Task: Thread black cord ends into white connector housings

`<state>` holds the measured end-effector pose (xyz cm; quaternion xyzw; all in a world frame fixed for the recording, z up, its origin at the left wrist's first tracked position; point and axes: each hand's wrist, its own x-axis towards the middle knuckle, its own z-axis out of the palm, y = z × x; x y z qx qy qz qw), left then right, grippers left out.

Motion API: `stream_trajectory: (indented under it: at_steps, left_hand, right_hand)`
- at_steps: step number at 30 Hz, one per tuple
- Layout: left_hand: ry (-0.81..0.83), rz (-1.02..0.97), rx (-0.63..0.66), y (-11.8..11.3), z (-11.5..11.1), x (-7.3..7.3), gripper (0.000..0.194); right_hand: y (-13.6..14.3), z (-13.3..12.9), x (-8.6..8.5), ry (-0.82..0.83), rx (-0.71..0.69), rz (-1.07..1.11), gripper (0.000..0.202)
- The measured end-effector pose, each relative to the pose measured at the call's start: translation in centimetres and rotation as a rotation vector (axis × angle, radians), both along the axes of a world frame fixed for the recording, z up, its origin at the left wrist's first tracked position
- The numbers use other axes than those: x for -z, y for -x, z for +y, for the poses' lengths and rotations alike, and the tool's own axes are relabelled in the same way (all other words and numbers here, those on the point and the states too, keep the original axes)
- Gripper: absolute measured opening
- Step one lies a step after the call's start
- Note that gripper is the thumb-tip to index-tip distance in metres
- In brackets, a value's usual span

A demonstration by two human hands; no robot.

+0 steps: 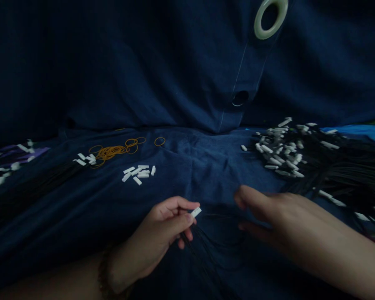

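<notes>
Between the thumb and forefinger of my left hand (175, 223) is a small white connector (196, 212). Thin black wires (203, 254) hang below it under my fingers. My right hand (268, 212) is to the right of it, thumb and fingers apart, with nothing seen between them; its fingertips are slightly blurred. A small pile of loose white connectors (140, 172) lies on the dark blue cloth (187, 166) beyond my left hand.
Orange rubber bands (112, 152) lie at the back left. Black wires with white ends (279, 150) are heaped at the right, and more white-ended bundles (84, 159) lie at the left. Dark blue fabric (162, 62) with a pale ring (270, 18) rises behind.
</notes>
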<state>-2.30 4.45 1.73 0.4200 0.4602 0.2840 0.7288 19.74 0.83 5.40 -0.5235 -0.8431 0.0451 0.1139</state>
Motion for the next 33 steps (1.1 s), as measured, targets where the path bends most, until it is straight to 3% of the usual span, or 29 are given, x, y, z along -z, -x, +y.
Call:
stream_trajectory:
  at_steps: [2,4,11,16,20,24,29,33]
  left_hand:
    - [0.002,-0.007,0.002,0.1,0.0,0.0,0.017]
    - [-0.001,-0.021,0.006,0.1,0.1,0.1,0.016]
    - [-0.004,-0.043,0.021,0.1,0.1,0.3,0.013]
    - [-0.009,-0.047,0.030,0.2,0.1,0.4,0.013]
    - [-0.010,-0.053,0.029,0.1,0.1,0.4,0.011]
    - [-0.014,-0.072,0.032,0.2,0.2,0.6,0.014]
    - [0.001,-0.098,0.017,0.2,0.3,0.8,0.012]
    - [-0.004,-0.103,0.022,0.2,0.2,0.8,0.015]
  right_hand:
    - [0.5,-0.7,0.2,-0.081,-0.084,-0.076,0.023]
    - [1.0,-1.5,0.7,-0.033,-0.164,-0.117,0.026]
    - [2.0,-2.7,1.3,0.529,-0.249,-0.185,0.030]
    - [2.4,-3.0,1.9,0.447,-0.179,-0.146,0.033]
    - [3.0,-3.0,2.6,0.357,-0.171,0.009,0.047]
    - [3.6,-2.0,2.5,0.351,-0.058,0.151,0.053]
    - [3.5,-0.2,2.6,0.481,-0.111,0.451,0.044]
    - [3.9,0.0,3.6,0.755,-0.081,0.720,0.024]
